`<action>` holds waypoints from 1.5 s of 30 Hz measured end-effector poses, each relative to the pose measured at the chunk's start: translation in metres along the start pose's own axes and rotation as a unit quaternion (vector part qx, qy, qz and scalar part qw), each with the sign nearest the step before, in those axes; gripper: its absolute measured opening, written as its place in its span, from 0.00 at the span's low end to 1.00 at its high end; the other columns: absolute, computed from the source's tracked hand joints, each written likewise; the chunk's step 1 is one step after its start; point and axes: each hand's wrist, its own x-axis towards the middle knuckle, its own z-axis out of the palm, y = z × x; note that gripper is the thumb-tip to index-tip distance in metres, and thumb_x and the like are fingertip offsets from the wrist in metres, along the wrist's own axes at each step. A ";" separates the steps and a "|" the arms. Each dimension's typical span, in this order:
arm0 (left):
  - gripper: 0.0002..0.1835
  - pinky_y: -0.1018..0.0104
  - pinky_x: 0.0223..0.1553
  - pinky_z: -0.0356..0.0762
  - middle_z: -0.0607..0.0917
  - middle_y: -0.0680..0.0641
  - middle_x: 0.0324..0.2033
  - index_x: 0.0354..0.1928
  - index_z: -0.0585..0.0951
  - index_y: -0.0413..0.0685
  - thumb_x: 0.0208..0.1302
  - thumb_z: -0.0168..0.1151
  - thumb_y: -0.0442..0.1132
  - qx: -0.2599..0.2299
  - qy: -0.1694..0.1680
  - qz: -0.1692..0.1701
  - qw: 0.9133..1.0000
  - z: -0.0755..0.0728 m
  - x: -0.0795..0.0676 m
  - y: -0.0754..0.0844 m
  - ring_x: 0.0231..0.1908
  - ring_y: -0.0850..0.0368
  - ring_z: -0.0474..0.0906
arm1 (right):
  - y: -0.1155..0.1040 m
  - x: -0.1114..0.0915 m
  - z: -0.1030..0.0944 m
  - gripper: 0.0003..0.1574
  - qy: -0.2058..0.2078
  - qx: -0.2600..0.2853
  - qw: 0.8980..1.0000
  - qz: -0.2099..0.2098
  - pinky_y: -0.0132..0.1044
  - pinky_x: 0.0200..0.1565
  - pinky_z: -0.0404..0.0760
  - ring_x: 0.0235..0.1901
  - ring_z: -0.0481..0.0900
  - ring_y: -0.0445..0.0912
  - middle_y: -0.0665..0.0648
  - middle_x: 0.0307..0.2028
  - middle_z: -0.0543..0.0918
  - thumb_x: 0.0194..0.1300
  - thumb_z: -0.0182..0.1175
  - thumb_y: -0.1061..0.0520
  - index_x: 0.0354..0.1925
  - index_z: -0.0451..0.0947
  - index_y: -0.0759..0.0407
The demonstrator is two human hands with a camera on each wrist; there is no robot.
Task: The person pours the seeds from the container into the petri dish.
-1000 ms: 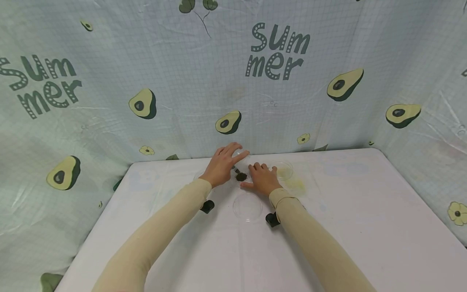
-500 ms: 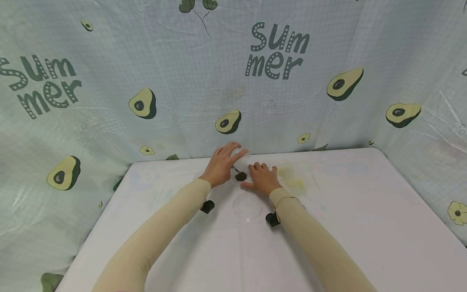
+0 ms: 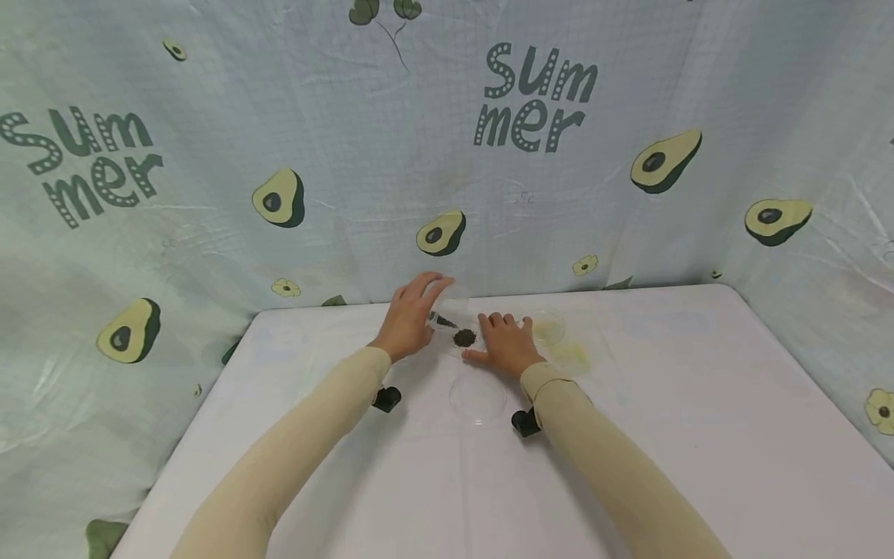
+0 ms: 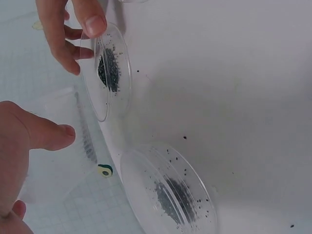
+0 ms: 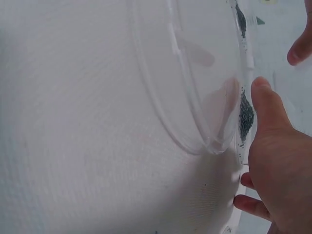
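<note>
In the head view my left hand (image 3: 407,320) grips a clear plastic bag (image 4: 51,168), with dark small grains gathered along its lower edge. The bag hangs just left of a clear petri dish (image 4: 126,80) that holds a dark heap of the same grains (image 3: 464,338). My right hand (image 3: 508,341) holds that dish at its right side, thumb at the near rim and fingers behind. Another petri dish (image 4: 207,217) with dark grains appears in the left wrist view, mostly hidden by my left hand in the head view.
Nearer to me lies a clear petri dish (image 3: 478,399) with no grains visible in it. Right of my right hand stands a dish with yellowish contents (image 3: 548,326), beside a yellow patch (image 3: 571,357). Stray grains dot the white table (image 3: 628,435); a printed curtain (image 3: 363,155) hangs behind.
My left hand has moved left with the bag, away from the heap. The right hand stays at the dish. The head view has shifted slightly.
</note>
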 end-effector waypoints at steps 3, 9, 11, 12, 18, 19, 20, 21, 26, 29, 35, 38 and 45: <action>0.49 0.46 0.66 0.63 0.64 0.49 0.69 0.71 0.61 0.58 0.47 0.69 0.24 -0.013 0.005 -0.008 1.000 -0.001 -0.003 -0.004 0.70 0.51 0.58 | 0.000 0.000 0.001 0.53 0.002 0.000 1.000 0.001 0.65 0.60 0.63 0.61 0.70 0.58 0.61 0.63 0.72 0.58 0.54 0.23 0.68 0.63 0.55; 0.50 0.47 0.66 0.63 0.63 0.47 0.69 0.72 0.59 0.56 0.47 0.73 0.28 -0.024 0.011 -0.026 0.999 -0.003 -0.008 -0.010 0.71 0.50 0.58 | -0.001 -0.003 -0.002 0.52 0.014 0.006 1.000 -0.002 0.65 0.61 0.61 0.62 0.69 0.58 0.60 0.65 0.69 0.58 0.55 0.23 0.68 0.65 0.55; 0.50 0.47 0.66 0.63 0.64 0.47 0.69 0.72 0.59 0.55 0.46 0.74 0.29 -0.029 0.015 -0.030 0.999 -0.004 -0.010 -0.012 0.70 0.50 0.58 | -0.002 -0.003 -0.003 0.51 0.019 0.006 1.000 -0.005 0.65 0.61 0.61 0.62 0.68 0.58 0.60 0.65 0.69 0.58 0.55 0.24 0.67 0.66 0.55; 0.50 0.47 0.66 0.63 0.64 0.46 0.69 0.71 0.59 0.54 0.46 0.74 0.29 -0.031 0.017 -0.031 0.999 -0.005 -0.010 -0.013 0.70 0.50 0.59 | -0.002 -0.004 -0.003 0.51 0.025 0.006 1.000 -0.009 0.65 0.60 0.62 0.62 0.69 0.58 0.60 0.64 0.70 0.58 0.55 0.24 0.67 0.66 0.55; 0.50 0.46 0.65 0.63 0.65 0.45 0.68 0.71 0.58 0.52 0.46 0.75 0.31 -0.047 0.024 -0.040 0.998 -0.009 -0.015 -0.016 0.69 0.48 0.59 | -0.003 -0.005 -0.004 0.48 0.047 0.001 0.999 -0.025 0.63 0.60 0.63 0.60 0.70 0.58 0.60 0.63 0.70 0.59 0.56 0.25 0.65 0.68 0.54; 0.50 0.46 0.65 0.63 0.65 0.45 0.68 0.72 0.58 0.52 0.46 0.75 0.31 -0.051 0.024 -0.042 0.998 -0.009 -0.016 -0.016 0.69 0.48 0.59 | -0.003 -0.006 -0.004 0.47 0.049 0.001 0.998 -0.027 0.62 0.61 0.63 0.60 0.70 0.57 0.59 0.63 0.70 0.59 0.56 0.25 0.65 0.68 0.54; 0.51 0.46 0.65 0.63 0.64 0.45 0.68 0.72 0.58 0.52 0.47 0.75 0.32 -0.053 0.025 -0.044 0.997 -0.010 -0.017 -0.017 0.69 0.48 0.59 | -0.003 -0.007 -0.005 0.47 0.052 0.001 0.998 -0.029 0.62 0.60 0.63 0.60 0.70 0.57 0.59 0.62 0.71 0.60 0.56 0.26 0.65 0.69 0.54; 0.51 0.46 0.65 0.63 0.64 0.45 0.68 0.72 0.58 0.51 0.47 0.75 0.32 -0.056 0.025 -0.046 0.997 -0.010 -0.017 -0.017 0.69 0.48 0.60 | -0.003 -0.008 -0.005 0.46 0.055 0.002 0.998 -0.031 0.61 0.60 0.63 0.60 0.70 0.57 0.59 0.62 0.71 0.60 0.56 0.26 0.64 0.69 0.54; 0.51 0.46 0.65 0.64 0.65 0.44 0.67 0.72 0.58 0.50 0.46 0.76 0.33 -0.072 0.037 -0.050 0.995 -0.011 -0.022 -0.019 0.69 0.47 0.60 | -0.003 -0.011 -0.008 0.44 0.058 0.016 0.997 -0.040 0.58 0.60 0.67 0.59 0.71 0.57 0.59 0.61 0.72 0.60 0.57 0.27 0.63 0.70 0.54; 0.51 0.44 0.65 0.63 0.65 0.43 0.68 0.71 0.59 0.48 0.46 0.77 0.34 -0.081 0.045 -0.056 0.994 -0.012 -0.025 -0.021 0.69 0.47 0.60 | -0.003 -0.013 -0.011 0.44 0.054 0.025 0.997 -0.044 0.57 0.61 0.67 0.60 0.71 0.57 0.60 0.61 0.72 0.61 0.57 0.28 0.64 0.70 0.55; 0.50 0.43 0.67 0.60 0.65 0.43 0.69 0.72 0.57 0.48 0.49 0.76 0.39 -0.094 0.037 -0.092 0.991 -0.013 -0.032 -0.024 0.70 0.46 0.60 | -0.005 -0.017 -0.013 0.42 0.054 0.048 0.996 -0.055 0.56 0.61 0.69 0.59 0.72 0.56 0.61 0.60 0.73 0.62 0.58 0.31 0.63 0.70 0.56; 0.50 0.43 0.69 0.58 0.64 0.43 0.69 0.72 0.57 0.49 0.50 0.76 0.41 -0.107 0.033 -0.109 0.988 -0.014 -0.036 -0.026 0.70 0.46 0.59 | -0.005 -0.019 -0.014 0.42 0.054 0.057 0.995 -0.061 0.54 0.60 0.70 0.59 0.73 0.55 0.60 0.60 0.73 0.62 0.58 0.32 0.63 0.70 0.56; 0.51 0.46 0.70 0.58 0.63 0.43 0.69 0.73 0.55 0.49 0.50 0.75 0.41 -0.136 0.037 -0.134 0.981 -0.019 -0.045 -0.031 0.70 0.45 0.58 | -0.005 -0.025 -0.015 0.41 0.058 0.071 0.993 -0.078 0.55 0.60 0.71 0.59 0.73 0.55 0.61 0.59 0.73 0.63 0.58 0.33 0.63 0.70 0.58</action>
